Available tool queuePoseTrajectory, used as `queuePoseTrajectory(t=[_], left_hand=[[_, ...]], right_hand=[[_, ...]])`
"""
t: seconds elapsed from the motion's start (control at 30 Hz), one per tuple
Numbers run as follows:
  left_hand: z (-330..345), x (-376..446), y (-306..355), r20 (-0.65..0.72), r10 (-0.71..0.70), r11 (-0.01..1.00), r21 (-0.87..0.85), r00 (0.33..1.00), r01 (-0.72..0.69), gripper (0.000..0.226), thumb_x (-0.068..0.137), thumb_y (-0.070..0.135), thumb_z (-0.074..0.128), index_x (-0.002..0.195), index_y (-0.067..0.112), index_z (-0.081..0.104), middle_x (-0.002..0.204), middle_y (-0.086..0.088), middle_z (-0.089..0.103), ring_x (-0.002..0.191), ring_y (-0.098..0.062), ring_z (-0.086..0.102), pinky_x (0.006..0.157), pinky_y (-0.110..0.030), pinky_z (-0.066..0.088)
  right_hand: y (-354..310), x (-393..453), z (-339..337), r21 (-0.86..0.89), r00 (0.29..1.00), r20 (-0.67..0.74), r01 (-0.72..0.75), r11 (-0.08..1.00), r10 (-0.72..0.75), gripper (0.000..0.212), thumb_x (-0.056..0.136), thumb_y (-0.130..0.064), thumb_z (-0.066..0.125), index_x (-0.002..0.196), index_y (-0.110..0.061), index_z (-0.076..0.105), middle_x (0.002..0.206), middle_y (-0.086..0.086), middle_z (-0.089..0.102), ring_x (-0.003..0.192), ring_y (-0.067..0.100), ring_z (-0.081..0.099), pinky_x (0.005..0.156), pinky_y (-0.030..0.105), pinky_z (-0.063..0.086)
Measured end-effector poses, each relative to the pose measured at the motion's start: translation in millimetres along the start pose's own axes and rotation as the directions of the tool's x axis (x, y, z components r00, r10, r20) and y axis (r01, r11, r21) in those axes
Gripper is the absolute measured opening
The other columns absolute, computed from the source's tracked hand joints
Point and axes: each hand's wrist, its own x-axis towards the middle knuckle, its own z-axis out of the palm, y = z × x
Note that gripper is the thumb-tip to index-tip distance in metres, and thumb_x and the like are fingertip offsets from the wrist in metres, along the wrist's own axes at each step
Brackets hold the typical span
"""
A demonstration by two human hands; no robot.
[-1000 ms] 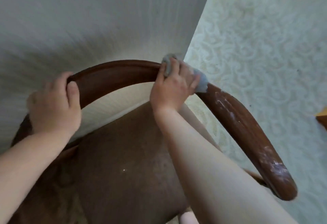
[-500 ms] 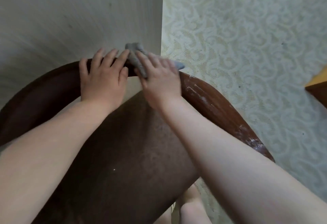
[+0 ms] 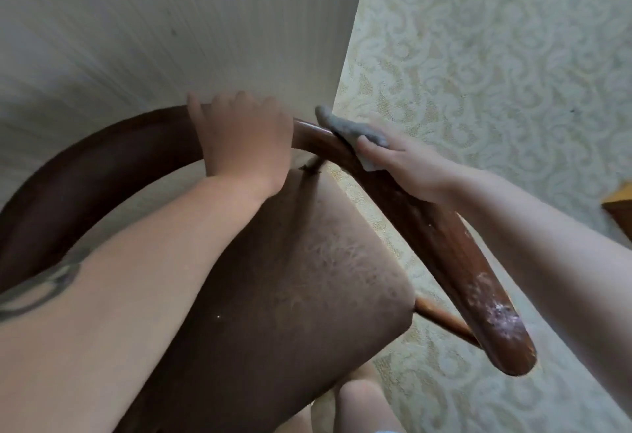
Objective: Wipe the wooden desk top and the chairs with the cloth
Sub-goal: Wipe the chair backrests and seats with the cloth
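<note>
A chair with a curved dark wooden rail (image 3: pixel 455 254) and a brown padded seat (image 3: pixel 290 289) stands pushed up to the pale desk top (image 3: pixel 171 29). My left hand (image 3: pixel 244 140) grips the top of the rail. My right hand (image 3: pixel 410 162) presses a grey cloth (image 3: pixel 349 129) onto the rail just right of it, fingers flat over the cloth. White dusty marks show near the rail's lower right end.
Patterned pale green carpet (image 3: pixel 496 73) covers the floor on the right. A corner of orange-brown wooden furniture (image 3: pixel 620 208) juts in at the right edge. A bare knee (image 3: pixel 362 402) shows at the bottom by the seat.
My right hand has slid the cloth rightward along the rail, away from my left hand. My left hand has curled tighter over the rail top.
</note>
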Motion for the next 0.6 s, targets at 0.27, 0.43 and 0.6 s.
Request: queuePoseTrajectory(t=[0.27,0.43,0.6], left_hand=[[9,2,22,-0.027,-0.130,0.989,-0.068,0.991,0.128,0.041,0.100,0.037,0.022,0.133,0.028,0.045,0.153,-0.006,0.025,0.146,-0.032,-0.001,0.110,-0.058,-0.015],[8,-2,21,-0.014,-0.121,0.986,-0.116,0.993,0.119,0.043,0.101,0.040,0.020,0.140,0.035,0.038,0.160,-0.003,0.010,0.147,-0.031,-0.012,0.112,-0.056,-0.015],[2,-3,27,0.038,-0.172,0.980,-0.090,0.984,0.175,0.043,0.101,0.038,0.023,0.142,0.039,0.037,0.162,-0.001,0.005,0.146,-0.027,-0.016,0.114,-0.053,-0.015]], right_hand=[[-9,28,16,-0.300,0.979,0.093,0.201,0.933,-0.181,0.052,0.102,-0.044,0.030,0.150,-0.045,0.010,0.160,-0.014,0.008,0.145,0.005,0.009,0.112,0.016,0.009],[37,-34,-11,-0.363,0.952,0.213,0.288,0.886,-0.222,0.051,0.098,-0.048,0.031,0.144,-0.059,0.011,0.151,-0.037,-0.014,0.140,-0.012,-0.001,0.109,0.007,0.004],[21,-5,-6,-0.429,0.949,0.246,0.287,0.856,-0.195,0.050,0.101,-0.042,0.037,0.143,-0.059,0.016,0.158,-0.020,-0.009,0.145,0.013,0.012,0.116,0.030,0.017]])
